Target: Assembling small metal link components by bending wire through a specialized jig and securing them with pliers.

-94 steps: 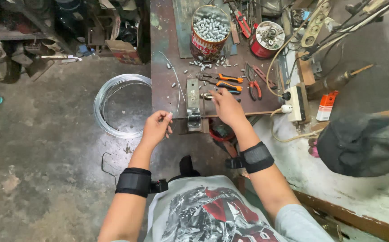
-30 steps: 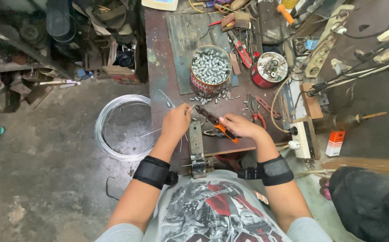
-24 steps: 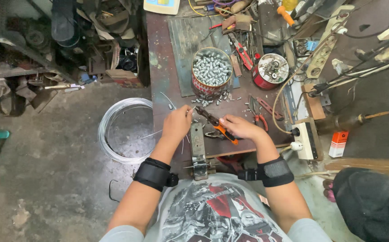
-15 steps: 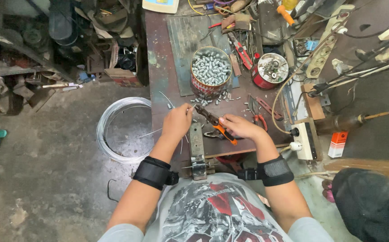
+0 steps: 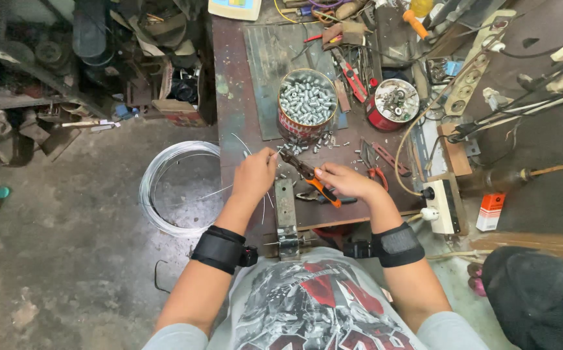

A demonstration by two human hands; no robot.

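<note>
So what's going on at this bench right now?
A person stands over a cluttered metal workbench. The left hand pinches a thin wire, while the right hand grips orange-handled pliers with the nose pointed at the wire near the left fingertips. Just beyond the hands sits a tin of small metal pieces, a few spilled beside it. A wire coil lies on the floor to the left.

L hand (image 5: 253,175) pinches wire (image 5: 239,144), R hand (image 5: 346,182) grips orange pliers (image 5: 307,176).
</note>
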